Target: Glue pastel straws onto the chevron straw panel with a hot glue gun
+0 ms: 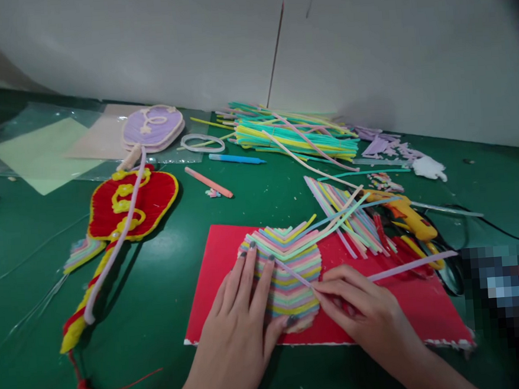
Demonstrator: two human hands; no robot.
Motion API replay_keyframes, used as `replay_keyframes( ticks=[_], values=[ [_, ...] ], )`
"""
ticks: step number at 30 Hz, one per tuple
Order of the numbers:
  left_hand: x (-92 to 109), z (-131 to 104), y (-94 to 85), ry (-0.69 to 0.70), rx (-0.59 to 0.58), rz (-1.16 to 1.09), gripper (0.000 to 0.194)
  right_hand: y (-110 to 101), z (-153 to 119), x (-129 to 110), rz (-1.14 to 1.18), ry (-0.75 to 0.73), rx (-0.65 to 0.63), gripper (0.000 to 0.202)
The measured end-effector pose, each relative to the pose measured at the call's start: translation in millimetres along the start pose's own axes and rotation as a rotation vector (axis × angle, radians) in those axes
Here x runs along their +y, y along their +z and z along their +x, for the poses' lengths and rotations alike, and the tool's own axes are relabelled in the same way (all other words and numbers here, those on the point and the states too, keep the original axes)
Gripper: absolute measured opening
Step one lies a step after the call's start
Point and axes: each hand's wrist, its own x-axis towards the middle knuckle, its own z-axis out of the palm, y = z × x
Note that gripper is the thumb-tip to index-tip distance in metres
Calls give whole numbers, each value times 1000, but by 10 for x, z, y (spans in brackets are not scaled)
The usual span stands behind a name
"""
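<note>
1 long lilac fuzzy strip (pixel 411 266): pinched in our right hand (pixel 369 305), slanting over the round pastel-striped panel (pixel 293 299) to our left hand's index tip, nearest its end; our left hand (pixel 238 335) lies flat, fingers slightly spread.

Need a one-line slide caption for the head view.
Two bare hands lay a thin lilac strip across a round, striped pastel piece on a red rectangular board.
</note>
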Motion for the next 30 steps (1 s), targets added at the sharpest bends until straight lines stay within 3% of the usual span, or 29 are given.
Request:
replay_keyframes(
  ticks=[5, 12, 30],
  values=[
    [-2, 35, -56, -3, -51, 36, 56, -46, 38, -7, 1, -12, -1, 14],
    [-92, 156, -194, 74, -87, 75, 53, -140, 106, 83, 41, -33, -96, 13],
    [-108, 73, -43, 73, -68, 95, 60, -143, 143, 155, 34, -27, -50, 10]
  ],
)
